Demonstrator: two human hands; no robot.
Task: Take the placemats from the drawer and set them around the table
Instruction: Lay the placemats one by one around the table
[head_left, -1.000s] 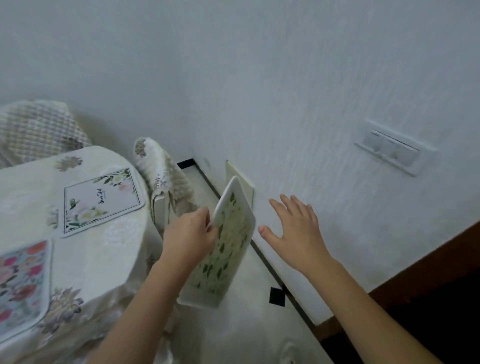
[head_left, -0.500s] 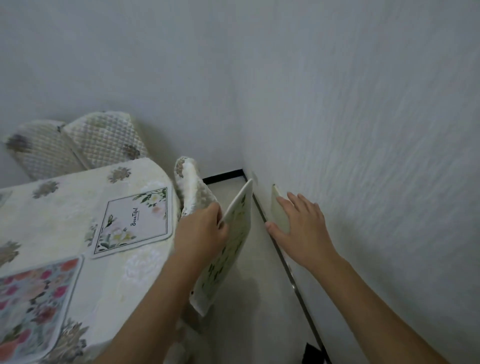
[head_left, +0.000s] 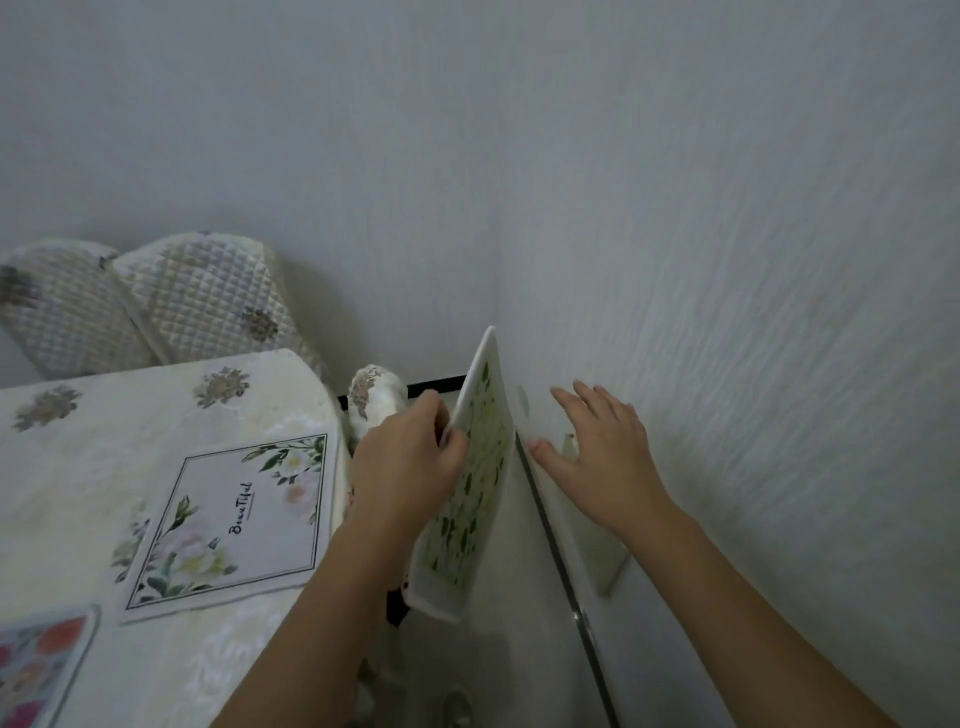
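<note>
Since a second ago the view has swung left along the wall, so the wall switch has gone from sight and the far chair covers have come in; the leaf-print placemat (head_left: 475, 483) now stands steeper, almost on edge, and the right hand (head_left: 597, 457) has come close against the wall. The left hand (head_left: 408, 462) pinches that mat by its left edge, holding it in the gap between the table (head_left: 67, 467) and the wall. The right hand is spread, fingers straight, at or just touching the wall, where a pale flat thing sits; what that is I cannot tell. Two mats are set: the "Beautiful" floral placemat (head_left: 228, 525) near the right edge, and a red-flowered placemat (head_left: 41, 670) at the near left. The held mat has not yet been laid, probably on the far side.
</note>
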